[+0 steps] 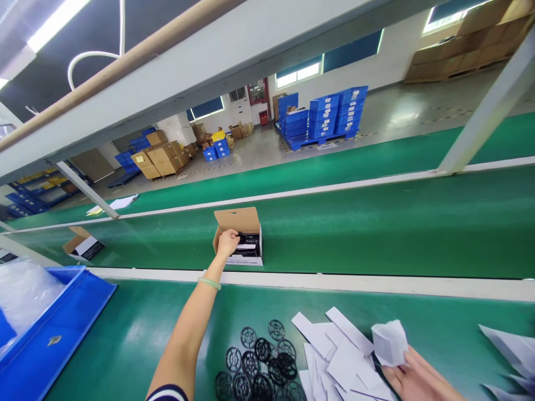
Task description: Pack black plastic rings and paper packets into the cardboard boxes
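My left hand reaches over the left side of an open cardboard box, fingers pinched together beside the black items inside. What is between those fingertips, if anything, is hidden. The box has a white printed front, and its brown lid stands up at the back. At the lower right, my right hand grips a folded white paper between thumb and fingers. Left of it lies a loose pile of white cards. Several black round spoked discs are heaped nearer the middle of the green bench.
A blue bin with clear plastic bags stands at the left. Another open box sits farther left on the green belt. A white rail divides belt and bench. More white sheets lie at the right edge.
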The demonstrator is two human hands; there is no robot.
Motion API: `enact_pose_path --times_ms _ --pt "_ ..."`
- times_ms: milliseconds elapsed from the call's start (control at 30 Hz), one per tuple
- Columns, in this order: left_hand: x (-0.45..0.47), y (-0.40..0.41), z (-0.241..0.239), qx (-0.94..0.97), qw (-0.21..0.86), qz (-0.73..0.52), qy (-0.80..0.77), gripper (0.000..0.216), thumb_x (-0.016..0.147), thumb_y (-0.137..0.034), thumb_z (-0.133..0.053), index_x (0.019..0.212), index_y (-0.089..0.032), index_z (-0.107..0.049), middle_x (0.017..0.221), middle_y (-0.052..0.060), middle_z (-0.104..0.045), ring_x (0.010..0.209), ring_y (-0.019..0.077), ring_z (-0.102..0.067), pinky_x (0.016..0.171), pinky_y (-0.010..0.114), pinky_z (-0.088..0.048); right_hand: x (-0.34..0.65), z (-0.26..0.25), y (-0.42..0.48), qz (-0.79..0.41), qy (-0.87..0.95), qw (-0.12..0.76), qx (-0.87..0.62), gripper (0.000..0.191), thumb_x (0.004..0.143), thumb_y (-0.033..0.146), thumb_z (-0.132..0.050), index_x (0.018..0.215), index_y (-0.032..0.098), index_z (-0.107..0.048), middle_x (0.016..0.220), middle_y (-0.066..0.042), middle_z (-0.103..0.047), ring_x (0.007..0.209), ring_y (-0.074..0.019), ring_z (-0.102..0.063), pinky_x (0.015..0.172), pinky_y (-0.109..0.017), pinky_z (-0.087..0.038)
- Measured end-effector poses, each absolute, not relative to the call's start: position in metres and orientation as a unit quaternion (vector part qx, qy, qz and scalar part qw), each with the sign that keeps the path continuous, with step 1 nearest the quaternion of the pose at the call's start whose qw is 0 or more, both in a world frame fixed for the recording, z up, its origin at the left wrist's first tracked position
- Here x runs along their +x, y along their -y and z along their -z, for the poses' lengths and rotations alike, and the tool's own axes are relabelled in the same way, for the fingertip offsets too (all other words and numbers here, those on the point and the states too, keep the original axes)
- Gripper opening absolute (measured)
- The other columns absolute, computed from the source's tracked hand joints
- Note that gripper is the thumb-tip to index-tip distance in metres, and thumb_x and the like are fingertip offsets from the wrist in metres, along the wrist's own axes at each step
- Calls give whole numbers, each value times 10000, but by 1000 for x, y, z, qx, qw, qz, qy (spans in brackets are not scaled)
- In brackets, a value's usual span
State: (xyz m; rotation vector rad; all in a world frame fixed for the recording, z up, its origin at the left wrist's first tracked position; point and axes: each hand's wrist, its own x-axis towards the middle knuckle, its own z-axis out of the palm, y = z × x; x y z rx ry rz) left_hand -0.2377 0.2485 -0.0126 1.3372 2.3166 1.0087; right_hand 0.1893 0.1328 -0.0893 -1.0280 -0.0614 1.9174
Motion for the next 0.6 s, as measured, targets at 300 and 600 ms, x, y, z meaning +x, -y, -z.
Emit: enact_pose_path --times_ms 300,600 --pt "-194 -260 11 525 80 -264 -805 94 769 -120 -656 844 -165 -691 778 76 -658 827 229 -616 778 307 -462 189 76 -133 -805 13 438 -399 560 425 147 -930 931 185 -694 1118 -110 -591 895 -236 -582 758 -318 -587" --pt "-160 -223 -11 633 38 -221 -741 307 923 -308 -457 1070 -174 -691 1126 134 -561 1066 290 -484 968 447 -385 186 65 -138 -765 156 477 -404 621 462 335 -955 990 185 -663 1159 -104 -585 1096 -295 -520 752 -252 -572"
